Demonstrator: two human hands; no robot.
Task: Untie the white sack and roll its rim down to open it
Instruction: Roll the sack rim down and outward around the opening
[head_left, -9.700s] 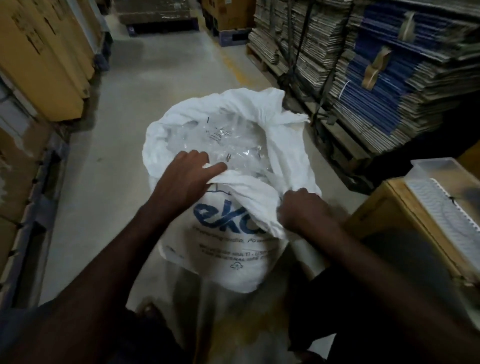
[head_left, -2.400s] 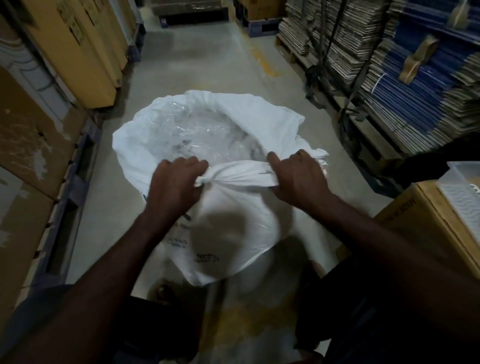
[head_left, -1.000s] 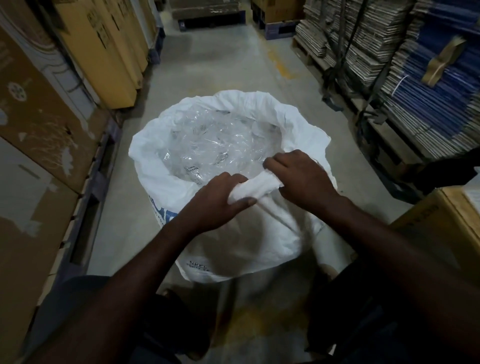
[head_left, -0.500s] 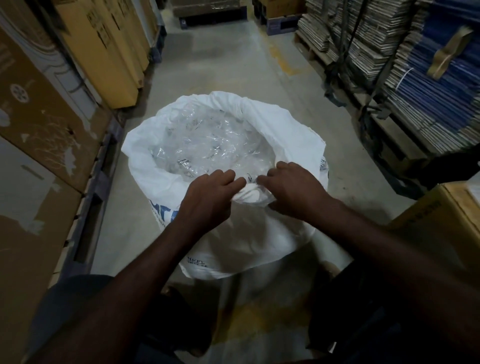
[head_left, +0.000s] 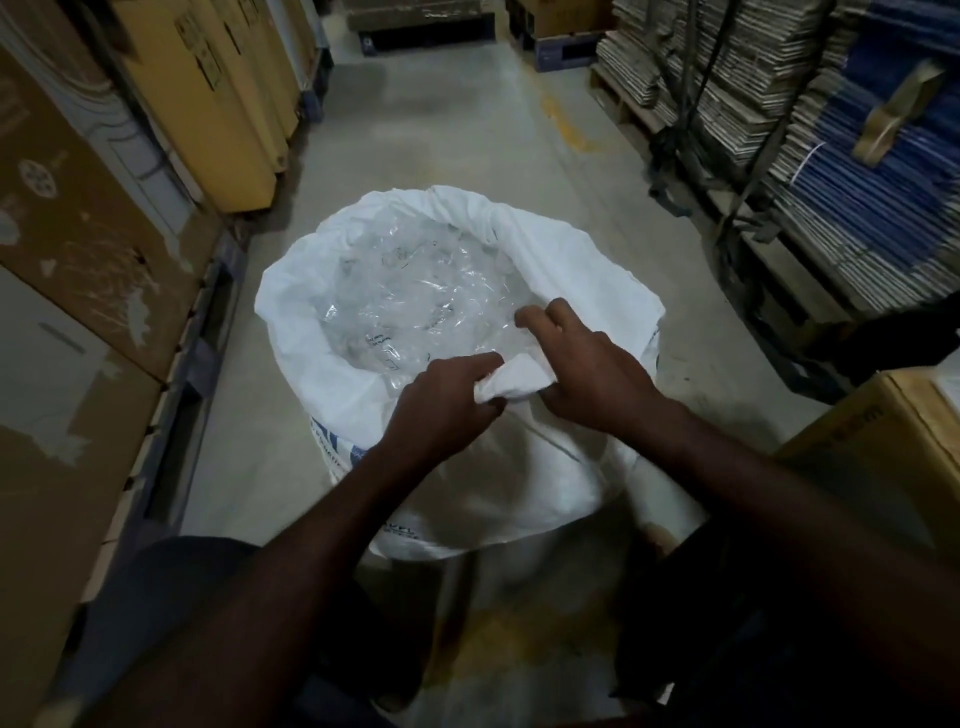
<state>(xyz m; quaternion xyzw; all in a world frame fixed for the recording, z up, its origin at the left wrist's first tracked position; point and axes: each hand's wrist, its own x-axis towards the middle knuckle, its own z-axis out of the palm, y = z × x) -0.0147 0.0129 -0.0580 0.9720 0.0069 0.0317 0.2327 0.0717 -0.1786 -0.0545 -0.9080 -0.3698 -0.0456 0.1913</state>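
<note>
Sack (head_left: 519, 467) soft, limp, probably light and slippery; both hands (head_left: 441, 410) (head_left: 592, 384) pinch the near rim fold (head_left: 514, 382), best hold

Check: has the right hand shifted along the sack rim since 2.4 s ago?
Cannot tell: the camera moved. The right hand grips the near rim of the white sack, close to the left hand.
</note>
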